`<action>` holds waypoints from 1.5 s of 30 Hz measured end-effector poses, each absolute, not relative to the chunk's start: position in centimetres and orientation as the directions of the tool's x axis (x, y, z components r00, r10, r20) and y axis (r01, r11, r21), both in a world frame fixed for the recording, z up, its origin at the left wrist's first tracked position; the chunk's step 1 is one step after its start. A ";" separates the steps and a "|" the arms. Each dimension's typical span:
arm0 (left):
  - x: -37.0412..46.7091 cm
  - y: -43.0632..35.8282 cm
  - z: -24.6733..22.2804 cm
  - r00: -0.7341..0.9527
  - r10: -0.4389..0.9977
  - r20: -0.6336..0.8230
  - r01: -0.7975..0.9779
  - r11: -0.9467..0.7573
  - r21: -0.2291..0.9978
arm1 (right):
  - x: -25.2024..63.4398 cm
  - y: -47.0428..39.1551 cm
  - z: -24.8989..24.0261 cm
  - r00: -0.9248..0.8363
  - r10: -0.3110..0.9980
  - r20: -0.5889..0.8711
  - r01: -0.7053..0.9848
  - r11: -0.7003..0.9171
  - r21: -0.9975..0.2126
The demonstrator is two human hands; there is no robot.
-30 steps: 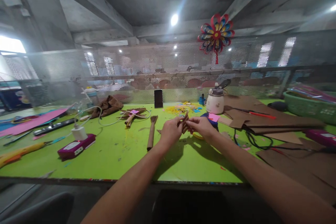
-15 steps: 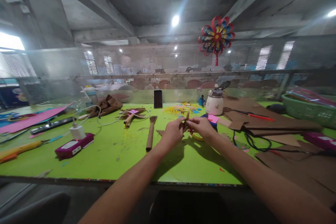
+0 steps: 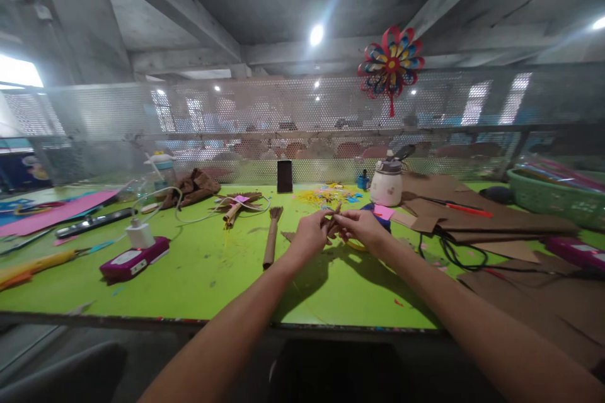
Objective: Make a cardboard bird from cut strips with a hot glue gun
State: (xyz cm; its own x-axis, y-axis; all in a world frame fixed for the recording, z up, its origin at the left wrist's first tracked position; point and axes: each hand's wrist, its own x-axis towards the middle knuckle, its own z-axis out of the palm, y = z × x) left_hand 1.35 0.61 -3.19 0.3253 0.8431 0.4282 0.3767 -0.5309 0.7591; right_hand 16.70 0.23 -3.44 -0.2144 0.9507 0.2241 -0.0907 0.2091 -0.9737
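Both my hands meet over the middle of the green table (image 3: 189, 277). My left hand (image 3: 311, 237) pinches a small brown paper piece (image 3: 336, 211), and my right hand (image 3: 363, 228) grips the same piece from the other side. Most of the piece is hidden by my fingers. Left of my hands lies a rolled brown paper tube (image 3: 271, 239) with a frayed top. A jagged brown scrap (image 3: 289, 236) shows beside my left hand. Part of a yellow ring and a dark blue object (image 3: 384, 224) lie behind my right hand.
Yellow and blue paper shreds (image 3: 331, 195), a phone (image 3: 284, 176) and a white bottle (image 3: 386, 184) stand or lie farther back. Brown paper sheets (image 3: 472, 214) and black cables (image 3: 454, 255) are at right, with a green basket (image 3: 558, 198). A purple power strip (image 3: 135, 259) sits left.
The paper piece between my fingers has tilted slightly and my fingers have shifted a little around it. Both hands remain in nearly the same place.
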 end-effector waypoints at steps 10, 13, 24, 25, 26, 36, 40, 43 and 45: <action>1.1 0.5 -2.8 0.318 0.843 0.434 0.427 -0.536 0.728 | 16.6 -0.3 -2.9 -0.238 0.943 0.233 -0.041 0.229 -0.972; 1.1 0.6 -2.9 0.322 0.850 0.417 0.431 -0.523 0.735 | 16.5 -0.4 -2.9 -0.237 0.942 0.238 -0.039 0.235 -0.971; 1.0 0.1 -2.0 0.258 0.894 0.367 0.392 -0.444 0.806 | 16.3 -0.4 -2.9 -0.286 0.915 0.285 -0.094 0.269 -0.959; 1.1 0.2 -2.1 0.270 0.889 0.369 0.370 -0.449 0.813 | 16.3 -0.3 -2.9 -0.265 0.921 0.287 -0.091 0.273 -0.958; 1.2 0.3 -2.2 0.288 0.883 0.371 0.345 -0.457 0.820 | 16.3 -0.3 -2.9 -0.242 0.926 0.289 -0.088 0.276 -0.957; 1.6 0.4 -2.9 0.414 0.837 0.358 0.231 -0.477 0.848 | 16.7 0.0 -3.2 -0.180 0.907 0.382 0.122 0.406 -0.906; 1.7 0.3 -2.9 0.433 0.839 0.329 0.191 -0.442 0.877 | 17.0 0.3 -3.6 -0.198 0.874 0.445 0.302 0.486 -0.820; 1.7 0.2 -2.8 0.448 0.848 0.284 0.153 -0.386 0.910 | 17.2 0.5 -3.6 -0.212 0.834 0.510 0.401 0.550 -0.733; 1.7 0.1 -2.6 0.445 0.855 0.265 0.129 -0.354 0.926 | 17.2 0.5 -3.5 -0.178 0.833 0.523 0.433 0.544 -0.719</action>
State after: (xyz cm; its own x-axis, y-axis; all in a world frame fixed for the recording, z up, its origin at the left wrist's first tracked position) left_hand 1.73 0.14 -2.59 0.4454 0.8553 0.2649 0.1287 -0.3540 0.9264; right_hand 17.24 0.51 -3.46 -0.1776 0.8334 0.5233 0.4334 0.5436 -0.7188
